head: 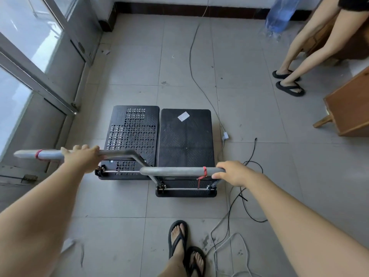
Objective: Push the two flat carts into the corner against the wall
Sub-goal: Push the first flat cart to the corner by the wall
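Note:
Two black flat carts stand side by side on the tiled floor. The left cart [131, 128] has a perforated deck; the right cart [185, 144] has a ribbed solid deck with a white sticker. My left hand [83, 156] grips the left cart's grey handle bar [50, 154]. My right hand [233, 172] grips the right cart's grey handle bar [175, 171], which has red string tied round it. The corner [114, 11] with its dark baseboard lies ahead at the far left, several tiles beyond the carts.
A glass door with a metal frame [50, 84] runs along the left. Cables [199, 82] trail over the floor ahead and to the right of the carts. Another person's legs in black sandals [289, 84] stand at the right, near wooden furniture [347, 108] and a blue water bottle [279, 15].

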